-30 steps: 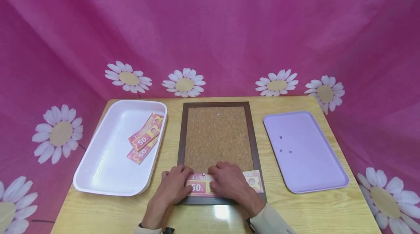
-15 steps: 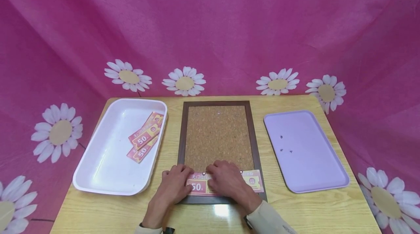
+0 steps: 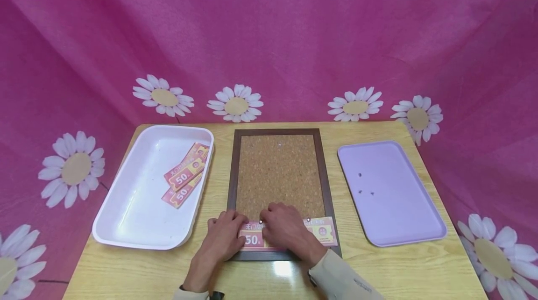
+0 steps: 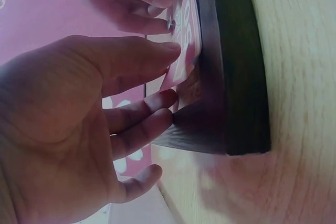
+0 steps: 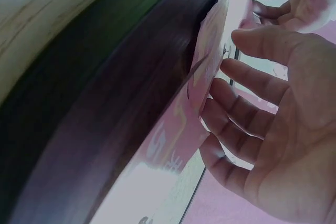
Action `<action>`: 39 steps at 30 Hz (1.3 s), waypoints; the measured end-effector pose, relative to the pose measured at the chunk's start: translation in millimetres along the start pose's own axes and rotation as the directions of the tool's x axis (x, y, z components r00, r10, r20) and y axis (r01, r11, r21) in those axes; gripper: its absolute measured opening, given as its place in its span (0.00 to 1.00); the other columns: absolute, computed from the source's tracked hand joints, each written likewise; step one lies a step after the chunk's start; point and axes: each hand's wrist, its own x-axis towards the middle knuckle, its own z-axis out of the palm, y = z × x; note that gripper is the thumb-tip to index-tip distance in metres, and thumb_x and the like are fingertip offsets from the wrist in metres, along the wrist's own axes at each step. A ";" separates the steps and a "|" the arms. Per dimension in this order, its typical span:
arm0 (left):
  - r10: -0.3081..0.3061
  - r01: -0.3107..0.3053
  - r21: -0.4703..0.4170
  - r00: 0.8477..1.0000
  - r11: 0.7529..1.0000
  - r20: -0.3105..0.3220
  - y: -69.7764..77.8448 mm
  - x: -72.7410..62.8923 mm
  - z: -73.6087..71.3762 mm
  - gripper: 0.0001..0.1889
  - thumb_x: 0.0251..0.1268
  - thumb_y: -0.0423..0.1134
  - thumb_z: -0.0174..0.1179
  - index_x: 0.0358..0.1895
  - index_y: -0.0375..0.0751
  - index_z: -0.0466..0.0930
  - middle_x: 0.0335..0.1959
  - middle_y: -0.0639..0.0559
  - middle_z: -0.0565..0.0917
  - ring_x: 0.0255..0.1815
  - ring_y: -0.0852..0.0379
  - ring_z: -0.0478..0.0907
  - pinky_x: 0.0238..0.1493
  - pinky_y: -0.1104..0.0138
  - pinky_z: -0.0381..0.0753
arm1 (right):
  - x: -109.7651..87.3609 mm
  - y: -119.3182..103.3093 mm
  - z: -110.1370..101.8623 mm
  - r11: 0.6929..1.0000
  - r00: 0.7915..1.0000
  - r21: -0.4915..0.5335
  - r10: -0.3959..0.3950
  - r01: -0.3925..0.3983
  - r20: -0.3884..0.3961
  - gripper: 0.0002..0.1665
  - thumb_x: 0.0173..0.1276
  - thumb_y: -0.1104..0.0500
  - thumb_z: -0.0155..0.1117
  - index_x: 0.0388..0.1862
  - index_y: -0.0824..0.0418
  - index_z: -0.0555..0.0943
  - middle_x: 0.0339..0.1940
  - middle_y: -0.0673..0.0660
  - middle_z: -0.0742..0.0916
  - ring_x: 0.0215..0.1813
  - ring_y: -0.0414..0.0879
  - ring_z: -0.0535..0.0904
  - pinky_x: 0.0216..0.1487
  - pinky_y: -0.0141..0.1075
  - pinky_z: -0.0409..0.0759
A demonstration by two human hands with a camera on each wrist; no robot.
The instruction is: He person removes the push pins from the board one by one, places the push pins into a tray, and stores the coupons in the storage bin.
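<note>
Two overlapping paper coupons lie across the near end of a framed cork board. The left coupon is pink and marked 50; the right coupon shows its yellow end. My left hand holds the left coupon's end, thumb along its edge. Over the middle, my right hand covers part of both, its thumb and index fingertips around a small metal pushpin at the left coupon's upper edge. Another pushpin stands at the right coupon's upper edge.
At left stands a white tray with several coupons inside. A purple tray on the right holds several small pushpins. All rest on a wooden table before a pink flowered curtain.
My right hand has shifted left to the left pushpin, uncovering more of the right coupon and the other pushpin. My left hand stays in place.
</note>
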 end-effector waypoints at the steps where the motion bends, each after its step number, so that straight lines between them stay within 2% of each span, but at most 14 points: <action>1: 0.000 0.000 -0.002 1.000 1.000 -0.001 -0.2 -0.3 0.3 0.19 0.53 0.40 0.66 0.51 0.50 0.81 0.49 0.51 0.77 0.50 0.51 0.70 0.48 0.50 0.63 | 0.9 -0.3 0.5 1.000 1.000 0.000 0.002 -0.002 0.000 0.11 0.57 0.52 0.63 0.39 0.48 0.84 0.32 0.47 0.81 0.36 0.45 0.78 0.35 0.41 0.73; 19: -0.015 0.015 -0.016 1.000 1.000 0.014 -1.4 -0.1 0.6 0.18 0.55 0.42 0.66 0.51 0.49 0.81 0.49 0.52 0.77 0.51 0.52 0.69 0.49 0.49 0.63 | 9.7 -2.1 7.2 0.998 0.996 -0.045 -0.037 0.033 -0.078 0.04 0.58 0.55 0.66 0.33 0.49 0.84 0.29 0.49 0.82 0.33 0.46 0.78 0.31 0.40 0.74; 34: -0.018 0.018 -0.005 0.999 1.000 0.026 -1.2 2.3 2.0 0.19 0.54 0.42 0.66 0.52 0.50 0.80 0.49 0.52 0.76 0.49 0.52 0.69 0.50 0.48 0.63 | 9.5 1.4 8.1 0.997 0.996 -0.053 -0.067 0.064 -0.052 0.05 0.66 0.52 0.63 0.37 0.48 0.85 0.30 0.48 0.81 0.32 0.43 0.75 0.33 0.37 0.73; 39: -0.021 0.021 0.011 1.000 1.000 0.015 -0.9 2.1 3.7 0.19 0.54 0.42 0.66 0.51 0.50 0.81 0.49 0.52 0.76 0.48 0.52 0.69 0.50 0.47 0.64 | 8.4 3.5 11.5 0.995 0.995 -0.059 -0.085 0.082 -0.047 0.05 0.66 0.51 0.62 0.37 0.48 0.83 0.32 0.47 0.80 0.34 0.42 0.74 0.38 0.38 0.74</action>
